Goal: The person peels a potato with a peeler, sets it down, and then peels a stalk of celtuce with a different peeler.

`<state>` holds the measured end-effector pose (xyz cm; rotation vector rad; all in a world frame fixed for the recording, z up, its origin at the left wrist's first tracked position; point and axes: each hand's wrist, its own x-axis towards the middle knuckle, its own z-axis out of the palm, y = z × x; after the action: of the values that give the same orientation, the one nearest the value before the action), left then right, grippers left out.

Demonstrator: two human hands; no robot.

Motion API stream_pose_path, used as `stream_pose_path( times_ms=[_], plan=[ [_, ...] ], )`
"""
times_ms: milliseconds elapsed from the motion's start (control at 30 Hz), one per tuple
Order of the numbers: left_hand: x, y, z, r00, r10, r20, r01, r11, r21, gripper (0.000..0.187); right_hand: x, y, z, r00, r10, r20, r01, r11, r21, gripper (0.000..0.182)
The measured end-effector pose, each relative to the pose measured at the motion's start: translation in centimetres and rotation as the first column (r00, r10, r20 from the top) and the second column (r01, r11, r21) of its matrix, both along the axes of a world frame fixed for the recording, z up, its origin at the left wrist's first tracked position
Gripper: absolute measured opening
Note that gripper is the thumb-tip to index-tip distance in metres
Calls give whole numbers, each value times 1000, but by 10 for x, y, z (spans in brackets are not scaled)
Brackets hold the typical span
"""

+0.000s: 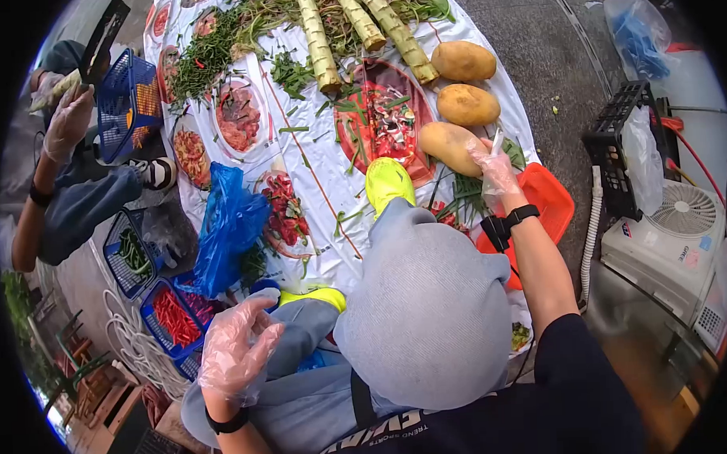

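Note:
My right hand [499,174], in a clear plastic glove, is closed at the right end of a large potato [449,146]. A thin pale object [497,141] sticks up by its fingers, too small to name. Two more potatoes [468,105] [464,61] lie beyond in a row. My left hand [241,347], also gloved, hovers above my leg with its fingers apart and nothing in it. Part of a red-orange tray [551,204] shows beside my right wrist.
Thick pale stalks [319,44] and green stems [213,52] lie on the printed cloth [298,177]. A blue bag [229,224] and baskets of peppers [174,318] are at left. A co-worker's gloved hands [70,125] hold a cleaver [105,40] and a vegetable. A black crate [621,150] stands right.

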<state>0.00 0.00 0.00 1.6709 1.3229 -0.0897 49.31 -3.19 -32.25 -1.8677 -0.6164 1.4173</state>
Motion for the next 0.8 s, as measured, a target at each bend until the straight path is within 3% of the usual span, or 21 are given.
stream_pose_path(
  times_ms=[67,100,167,233,300,367,567,600,800],
  plan=[
    [1,3,-1,1000,-21,22,20,999,38,33,-24,0,18,978,-190,-81,182,979,-98,73],
    [-6,-4,10,1000,-18,-15,19,995,94,33,-53,10,9,975,-181,-127,176,983,-48,73],
    [-7,-10,8,1000,11,9,-11,998,58,32,-65,3,3,822,-429,-376,420,901,-111,64],
    [-8,-14,7,1000,5,7,-6,998,66,32,-70,-1,1,774,-439,-456,432,893,-125,58],
    [-9,-15,6,1000,-2,-4,3,997,82,32,-80,3,-8,641,-506,-577,522,839,-155,54],
    [-9,-17,7,1000,3,-19,-1,996,88,32,-83,3,-15,621,-527,-581,535,826,-177,52],
    [-8,-14,8,999,-44,-18,46,991,127,32,-90,14,15,757,-534,-377,532,838,-120,52],
    [-8,-14,10,999,-37,-14,38,992,124,32,-89,14,11,674,-570,-469,570,806,-160,54],
    [-8,-10,15,997,-17,75,12,997,73,31,-88,9,7,571,-584,-578,608,773,-181,55]
  ],
)
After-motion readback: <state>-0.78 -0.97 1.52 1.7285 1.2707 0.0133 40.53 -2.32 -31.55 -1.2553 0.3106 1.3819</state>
